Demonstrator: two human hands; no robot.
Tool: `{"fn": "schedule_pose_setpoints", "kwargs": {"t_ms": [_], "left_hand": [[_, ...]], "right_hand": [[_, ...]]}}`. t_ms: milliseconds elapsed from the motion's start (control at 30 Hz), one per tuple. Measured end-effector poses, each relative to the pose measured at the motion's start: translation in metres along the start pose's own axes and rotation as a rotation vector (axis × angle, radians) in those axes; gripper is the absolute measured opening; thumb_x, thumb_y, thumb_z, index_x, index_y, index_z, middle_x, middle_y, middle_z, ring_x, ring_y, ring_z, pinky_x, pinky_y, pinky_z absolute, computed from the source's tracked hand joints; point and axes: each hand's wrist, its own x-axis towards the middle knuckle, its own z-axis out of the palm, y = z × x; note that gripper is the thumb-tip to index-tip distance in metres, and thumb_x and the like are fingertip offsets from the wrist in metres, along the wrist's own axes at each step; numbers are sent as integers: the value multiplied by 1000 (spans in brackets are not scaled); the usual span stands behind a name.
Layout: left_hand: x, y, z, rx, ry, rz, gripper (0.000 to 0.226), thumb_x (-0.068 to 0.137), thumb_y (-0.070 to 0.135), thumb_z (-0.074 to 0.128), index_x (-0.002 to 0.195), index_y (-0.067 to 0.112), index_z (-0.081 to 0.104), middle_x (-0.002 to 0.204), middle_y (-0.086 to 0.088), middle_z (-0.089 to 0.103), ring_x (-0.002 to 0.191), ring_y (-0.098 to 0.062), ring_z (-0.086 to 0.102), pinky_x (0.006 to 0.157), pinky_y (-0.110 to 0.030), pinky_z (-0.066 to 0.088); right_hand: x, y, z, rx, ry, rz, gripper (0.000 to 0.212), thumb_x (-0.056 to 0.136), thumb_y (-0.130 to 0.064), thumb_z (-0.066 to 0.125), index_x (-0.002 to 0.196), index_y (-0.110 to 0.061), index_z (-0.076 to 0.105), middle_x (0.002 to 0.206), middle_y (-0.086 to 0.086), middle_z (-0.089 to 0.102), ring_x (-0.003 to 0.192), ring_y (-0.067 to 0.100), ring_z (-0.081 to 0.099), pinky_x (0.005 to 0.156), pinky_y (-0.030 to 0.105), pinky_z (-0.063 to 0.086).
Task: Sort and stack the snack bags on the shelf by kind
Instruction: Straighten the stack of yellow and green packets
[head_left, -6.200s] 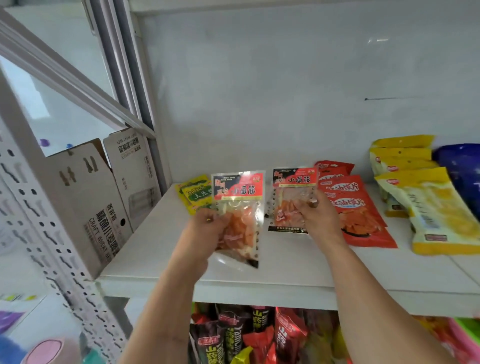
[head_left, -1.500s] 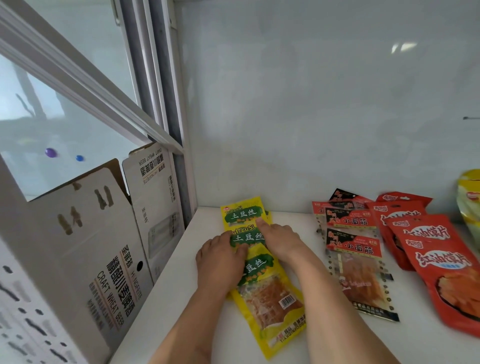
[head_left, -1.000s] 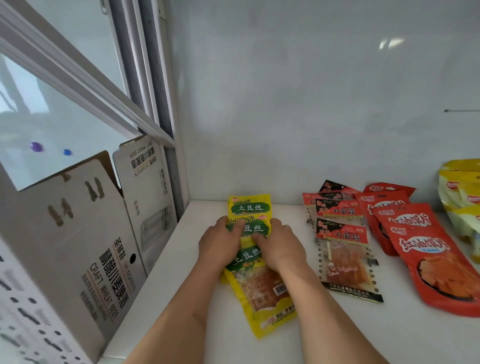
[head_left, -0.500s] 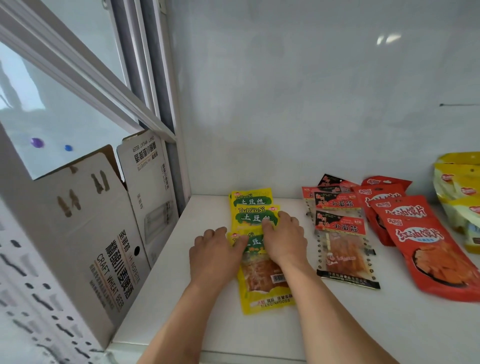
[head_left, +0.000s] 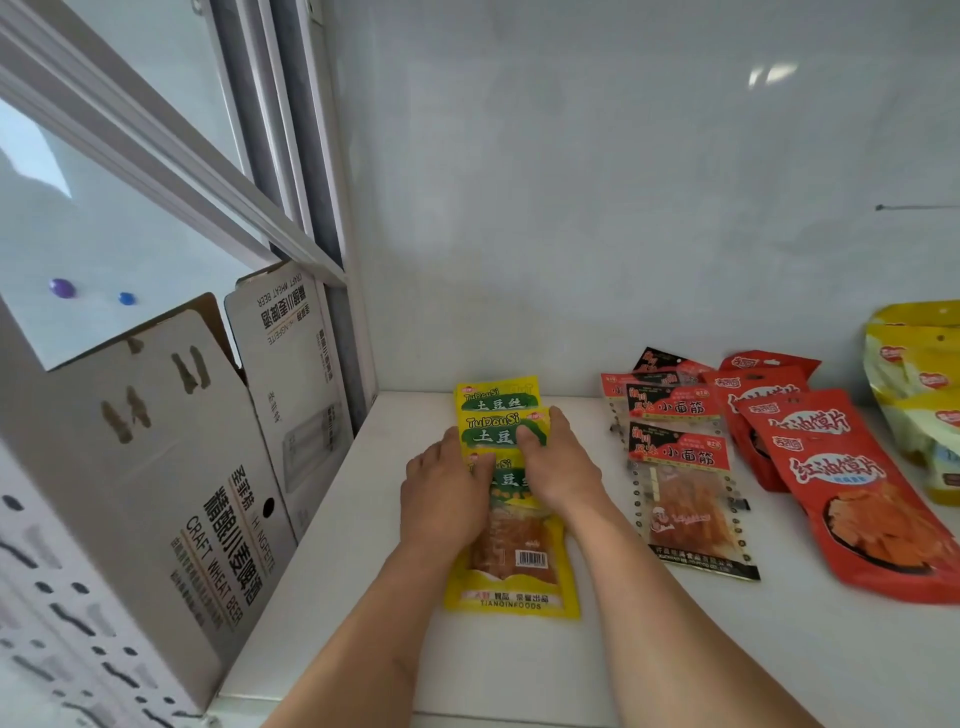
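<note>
Head view, yellow snack bags (head_left: 511, 566) stacked on shelf (head_left: 675, 649), both hands flat, pressing them

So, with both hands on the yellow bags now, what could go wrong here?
1. The yellow bags lie overlapped in a loose row under the left hand and right hand; a push may fan them out instead of squaring them.
2. The clear bags lie close on the right, so the right forearm could nudge them.
3. The front yellow bag lies near the shelf edge and might slip off.
</note>
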Motion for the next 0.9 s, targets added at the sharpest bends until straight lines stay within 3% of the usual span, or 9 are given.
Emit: {"fn": "schedule_pose_setpoints", "kwargs": {"t_ms": [100,200,467,700,767,900], "left_hand": [[19,1,-3,-6,-29,-81,69,102,55,33,153,10,27,154,-12,41,142,-32,32,110,-42,30],[44,-5,-1,-25,-83,-120,73,100,61,25,153,11,28,152,-13,43,142,-31,33,112,-44,29],[79,-1,14,-85,-143,-57,69,100,62,14,155,23,27,153,-9,45,143,-28,37,119,-51,17],[71,-7,5,-279,-122,-99,83,96,68,28,158,14,16,162,-9,29,147,-28,32,119,-45,27],[53,-11,-1,-241,-118,-87,84,96,67,33,159,14,15,164,-9,25,149,-27,27,120,-44,25],[4,-11,-3,-27,-156,44,85,94,69,35,158,18,15,160,-6,29,146,-26,28,118,-42,26]], "right_hand": [[7,1,3,-39,21,4,65,103,-49,38,157,-18,19,157,3,40,142,28,39,114,44,26],[14,3,5,-116,16,-4,67,102,-51,35,158,-19,17,154,5,44,141,28,40,114,45,28],[37,8,14,-153,26,-68,49,102,-48,32,143,-24,38,132,2,62,124,29,55,105,45,39],[32,8,3,24,38,-32,56,104,-49,32,152,-20,29,156,6,38,141,28,40,113,45,30],[25,7,-4,60,31,-42,59,105,-47,34,155,-17,25,159,8,33,144,28,36,114,44,28],[17,8,-9,80,-28,-57,51,106,-41,37,150,-15,35,152,12,42,138,29,44,108,36,34]]}}
